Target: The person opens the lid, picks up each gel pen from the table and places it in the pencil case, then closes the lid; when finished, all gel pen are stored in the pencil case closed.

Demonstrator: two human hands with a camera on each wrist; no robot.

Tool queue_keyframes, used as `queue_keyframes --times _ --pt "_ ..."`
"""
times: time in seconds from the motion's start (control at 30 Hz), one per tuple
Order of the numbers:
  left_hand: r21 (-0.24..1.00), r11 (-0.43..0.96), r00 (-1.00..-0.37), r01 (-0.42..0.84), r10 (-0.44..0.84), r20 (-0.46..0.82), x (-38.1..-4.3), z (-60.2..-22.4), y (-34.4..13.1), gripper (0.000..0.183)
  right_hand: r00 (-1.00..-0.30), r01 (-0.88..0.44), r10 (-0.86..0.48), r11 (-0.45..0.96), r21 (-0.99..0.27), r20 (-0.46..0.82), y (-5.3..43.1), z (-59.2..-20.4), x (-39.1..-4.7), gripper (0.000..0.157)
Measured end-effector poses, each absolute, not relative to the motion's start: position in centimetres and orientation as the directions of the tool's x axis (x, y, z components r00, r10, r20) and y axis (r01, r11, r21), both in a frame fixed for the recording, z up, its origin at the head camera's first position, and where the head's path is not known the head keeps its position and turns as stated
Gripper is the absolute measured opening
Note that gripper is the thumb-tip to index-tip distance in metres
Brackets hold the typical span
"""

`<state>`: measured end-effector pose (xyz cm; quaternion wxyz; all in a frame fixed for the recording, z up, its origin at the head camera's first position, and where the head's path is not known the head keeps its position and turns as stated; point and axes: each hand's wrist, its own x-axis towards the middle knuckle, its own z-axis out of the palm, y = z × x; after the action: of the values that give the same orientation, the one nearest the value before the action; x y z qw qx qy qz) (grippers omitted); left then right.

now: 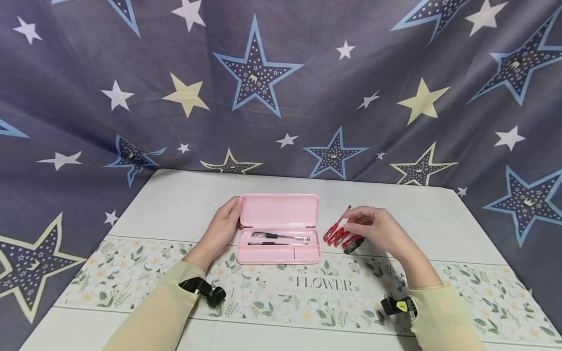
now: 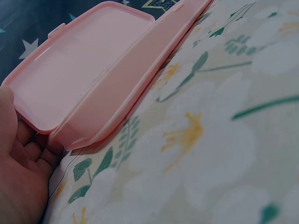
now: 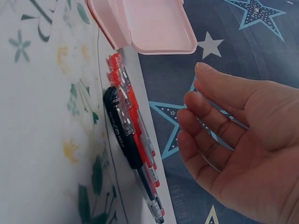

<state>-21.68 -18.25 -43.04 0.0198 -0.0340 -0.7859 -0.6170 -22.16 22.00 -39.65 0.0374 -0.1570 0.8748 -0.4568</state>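
A pink pencil case (image 1: pixel 279 253) lies with its lid (image 1: pixel 279 210) raised. Two black gel pens (image 1: pixel 281 237) lie in its long compartment. My left hand (image 1: pixel 222 225) holds the lid's left edge, thumb at the front and fingers behind; the left wrist view shows this hand (image 2: pixel 28 172) at the case's corner. To the right of the case, several red pens (image 1: pixel 337 236) lie side by side, with a black pen (image 3: pixel 124 128) nearest me. Above them hovers my right hand (image 1: pixel 373 225), its fingers (image 3: pixel 205 107) loosely bent, apart from the pens and holding nothing.
The white table (image 1: pixel 193 192) carries a flower-print band (image 1: pixel 263 297) with the word FLOWER. A dark curtain (image 1: pixel 145 63) with stars hangs along the table's back and sides. Small black cameras (image 1: pixel 215 295) sit on both wrists.
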Motion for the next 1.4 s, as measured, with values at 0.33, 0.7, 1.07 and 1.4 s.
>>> queue_keyframes --times 0.33,0.7,1.07,1.4 --pt "0.971 0.223 -0.996 0.089 0.035 0.083 -21.8 -43.1 -18.3 0.045 -0.951 -0.227 -0.305 0.578 -0.784 0.050 23.1 -40.4 -21.8 0.029" --pt "0.969 0.232 -0.996 0.084 0.023 0.081 -21.7 -43.2 -18.5 0.043 -0.949 -0.239 -0.313 0.622 -0.746 0.042 25.6 -41.4 -21.6 0.029" --pt "0.971 0.226 -0.997 0.082 0.021 0.080 -22.2 -44.1 -18.5 0.046 -0.948 -0.215 -0.319 0.626 -0.749 0.005 27.2 -42.3 -21.9 0.022" --pt "0.968 0.233 -0.996 0.089 0.027 0.085 -21.9 -43.2 -18.4 0.043 -0.947 -0.249 -0.320 0.665 -0.704 0.032 27.7 -42.7 -22.3 0.018"
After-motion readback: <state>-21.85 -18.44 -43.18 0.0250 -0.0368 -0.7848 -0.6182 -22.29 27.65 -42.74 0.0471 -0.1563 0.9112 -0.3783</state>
